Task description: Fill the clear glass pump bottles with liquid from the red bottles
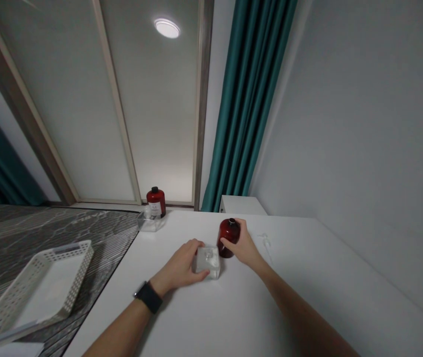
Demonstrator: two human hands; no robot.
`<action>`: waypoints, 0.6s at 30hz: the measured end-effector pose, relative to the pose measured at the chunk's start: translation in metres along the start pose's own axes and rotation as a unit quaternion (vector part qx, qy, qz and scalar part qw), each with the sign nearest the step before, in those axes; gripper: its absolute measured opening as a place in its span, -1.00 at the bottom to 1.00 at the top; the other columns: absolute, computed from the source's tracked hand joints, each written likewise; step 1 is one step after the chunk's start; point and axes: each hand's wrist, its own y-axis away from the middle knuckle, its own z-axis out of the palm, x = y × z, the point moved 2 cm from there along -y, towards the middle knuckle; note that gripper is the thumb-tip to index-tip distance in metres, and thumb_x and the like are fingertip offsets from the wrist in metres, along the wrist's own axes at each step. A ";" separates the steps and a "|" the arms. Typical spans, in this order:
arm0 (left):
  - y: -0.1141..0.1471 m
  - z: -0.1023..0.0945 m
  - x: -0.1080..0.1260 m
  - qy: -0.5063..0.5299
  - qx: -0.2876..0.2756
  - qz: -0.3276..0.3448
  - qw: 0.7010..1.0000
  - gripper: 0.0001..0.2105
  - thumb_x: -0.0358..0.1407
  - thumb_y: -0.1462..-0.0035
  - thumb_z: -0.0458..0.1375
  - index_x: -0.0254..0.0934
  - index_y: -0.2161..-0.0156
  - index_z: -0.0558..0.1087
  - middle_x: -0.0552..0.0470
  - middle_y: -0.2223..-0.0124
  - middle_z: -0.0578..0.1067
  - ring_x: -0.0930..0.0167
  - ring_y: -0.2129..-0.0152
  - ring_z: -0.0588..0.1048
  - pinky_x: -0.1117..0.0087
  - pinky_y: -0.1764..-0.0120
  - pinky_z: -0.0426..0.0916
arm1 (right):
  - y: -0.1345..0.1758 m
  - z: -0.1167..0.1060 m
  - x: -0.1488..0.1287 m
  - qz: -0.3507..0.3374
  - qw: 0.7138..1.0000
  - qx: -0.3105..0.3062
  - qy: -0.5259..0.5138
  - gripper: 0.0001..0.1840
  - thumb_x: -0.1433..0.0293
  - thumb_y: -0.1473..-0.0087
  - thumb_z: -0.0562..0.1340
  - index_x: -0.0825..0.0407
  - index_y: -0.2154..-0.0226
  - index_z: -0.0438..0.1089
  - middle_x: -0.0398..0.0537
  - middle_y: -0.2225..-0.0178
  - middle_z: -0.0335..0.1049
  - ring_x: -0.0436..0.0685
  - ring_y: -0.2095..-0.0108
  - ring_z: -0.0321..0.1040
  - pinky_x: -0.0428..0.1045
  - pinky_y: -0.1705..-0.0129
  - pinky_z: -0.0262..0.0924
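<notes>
My right hand (pixel 244 246) is wrapped round the side of a dark red bottle (pixel 228 231), which stands uncapped on the white table (pixel 256 312). Just left of the bottle is a clear, square glass-like container (pixel 208 262). Around its left side curve the thumb and fingers of my left hand (pixel 186 265), gripping it. A dark watch sits on my left wrist. Farther back, a second red bottle (pixel 156 201) with a black cap and white label stands upright, with a clear box (pixel 148 221) in front of it.
A thin, whitish looped item (pixel 266 244) lies on the table right of my right hand. At lower left, a white perforated basket (pixel 79 277) rests on a dark striped surface (pixel 111 233). Behind the table's far edge stands a white cabinet (pixel 243 204), beside a teal curtain (pixel 248 109).
</notes>
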 end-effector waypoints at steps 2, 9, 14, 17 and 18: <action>0.000 0.000 0.000 0.004 0.003 -0.001 1.000 -0.53 -0.18 -0.01 0.29 -0.26 0.00 0.29 -0.10 0.09 0.43 0.17 0.16 0.45 0.15 0.09 0.37 | -0.007 0.005 0.003 -0.001 1.000 0.013 0.011 -0.28 0.29 0.09 0.38 -0.08 -0.09 0.11 0.04 -0.05 0.33 0.29 -0.06 0.34 0.25 -0.17 0.21; 0.000 0.001 0.001 0.011 -0.004 -0.008 1.000 -0.53 -0.15 -0.03 0.28 -0.27 0.00 0.28 -0.12 0.07 0.42 0.16 0.15 0.44 0.13 0.07 0.36 | -0.016 0.017 0.003 -0.010 0.999 0.030 0.010 -0.29 0.28 0.07 0.34 -0.07 -0.13 0.13 0.08 -0.13 0.27 0.31 -0.14 0.26 0.26 -0.23 0.12; -0.002 -0.002 0.004 0.016 -0.008 -0.013 1.000 -0.53 -0.19 -0.02 0.29 -0.27 0.00 0.28 -0.12 0.07 0.41 0.17 0.14 0.43 0.14 0.06 0.36 | -0.015 0.014 0.002 0.012 1.000 0.013 0.009 -0.27 0.26 0.08 0.35 -0.06 -0.13 0.12 0.07 -0.11 0.30 0.31 -0.09 0.29 0.27 -0.21 0.12; -0.001 -0.003 0.007 0.031 -0.011 -0.013 0.999 -0.56 -0.20 -0.04 0.27 -0.27 0.00 0.28 -0.11 0.07 0.40 0.19 0.15 0.43 0.17 0.08 0.36 | -0.015 0.008 0.001 0.007 1.000 -0.023 -0.006 -0.34 0.32 0.01 0.27 -0.06 -0.14 0.11 0.03 -0.07 0.34 0.26 -0.05 0.33 0.25 -0.20 0.15; -0.001 -0.003 0.007 0.034 -0.012 -0.011 0.999 -0.56 -0.20 -0.04 0.27 -0.27 0.00 0.28 -0.11 0.08 0.40 0.19 0.15 0.43 0.17 0.08 0.37 | -0.014 0.006 0.001 0.004 0.999 -0.033 -0.012 -0.37 0.35 -0.01 0.23 -0.06 -0.15 0.11 0.01 -0.05 0.35 0.24 -0.04 0.34 0.23 -0.19 0.16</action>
